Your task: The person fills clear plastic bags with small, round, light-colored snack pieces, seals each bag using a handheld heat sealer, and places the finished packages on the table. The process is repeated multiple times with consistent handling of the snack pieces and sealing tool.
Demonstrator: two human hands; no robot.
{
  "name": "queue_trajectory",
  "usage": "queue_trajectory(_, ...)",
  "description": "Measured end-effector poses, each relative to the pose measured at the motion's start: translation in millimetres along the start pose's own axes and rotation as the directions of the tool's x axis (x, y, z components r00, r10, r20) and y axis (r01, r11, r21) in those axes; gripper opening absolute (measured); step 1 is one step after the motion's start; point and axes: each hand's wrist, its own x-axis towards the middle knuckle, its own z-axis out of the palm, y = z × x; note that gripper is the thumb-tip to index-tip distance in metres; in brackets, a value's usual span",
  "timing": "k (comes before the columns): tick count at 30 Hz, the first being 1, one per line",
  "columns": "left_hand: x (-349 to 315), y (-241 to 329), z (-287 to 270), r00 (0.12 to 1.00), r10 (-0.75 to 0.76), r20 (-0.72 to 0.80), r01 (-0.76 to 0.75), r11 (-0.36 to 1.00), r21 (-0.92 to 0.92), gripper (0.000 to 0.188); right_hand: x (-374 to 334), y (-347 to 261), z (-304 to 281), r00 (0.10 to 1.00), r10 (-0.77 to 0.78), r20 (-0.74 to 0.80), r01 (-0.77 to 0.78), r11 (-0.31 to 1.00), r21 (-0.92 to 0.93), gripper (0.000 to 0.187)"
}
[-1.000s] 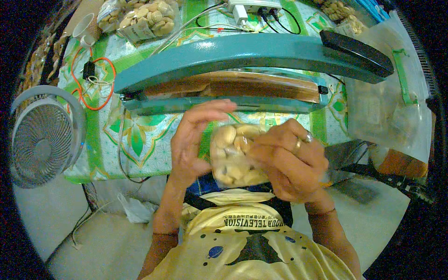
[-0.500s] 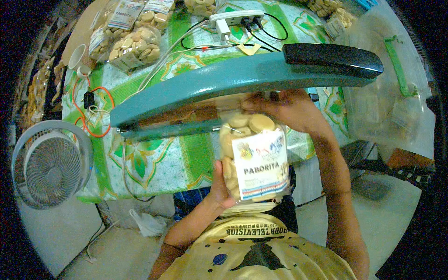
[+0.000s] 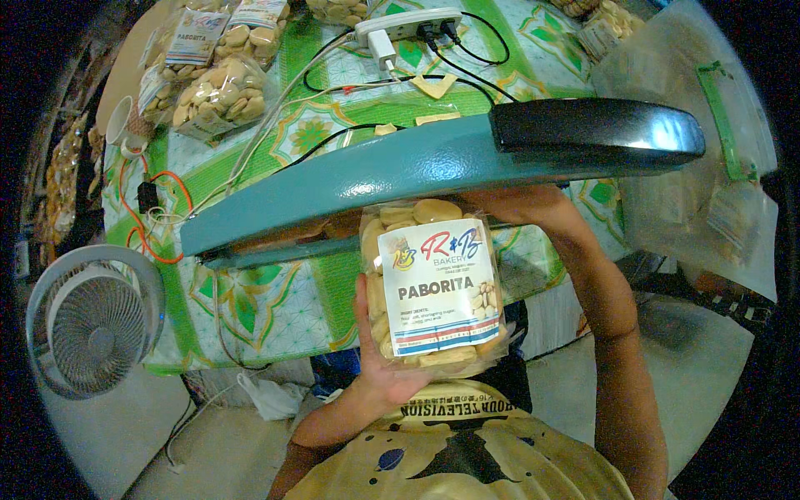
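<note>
Plastic biscuit bag (image 3: 437, 287) between both hands (image 3: 390, 372) (image 3: 518, 203), left lower, right upper.

This looks like a small food-packing workshop. A teal bag sealer (image 3: 350, 179) spans the middle; labelled bags of biscuits (image 3: 221, 93) lie at the upper left on a patterned tablecloth (image 3: 258, 304).

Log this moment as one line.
left hand: holds biscuit bag, lower left; right hand: near bag's top, partly hidden by teal lever arm; rest: grey fan at left, power strip beyond arm
</note>
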Motion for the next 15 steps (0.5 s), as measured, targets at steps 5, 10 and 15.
queue_trajectory(5,-4,-4,10,0.992,0.022,0.125,-0.016,0.999,-0.052,0.085,9,9,14,0.977,-0.186,-0.107,0.187,0.982,0.002,0.054)
queue_trajectory(10,-2,-4,11,0.987,0.039,0.154,-0.029,0.997,-0.066,0.082,7,-1,-5,0.999,0.013,0.047,-0.013,1.000,0.003,0.053)
queue_trajectory(15,-2,-5,8,0.984,0.037,0.172,-0.025,0.997,-0.074,0.085,12,20,5,0.951,-0.305,-0.049,0.308,0.950,0.060,0.045)
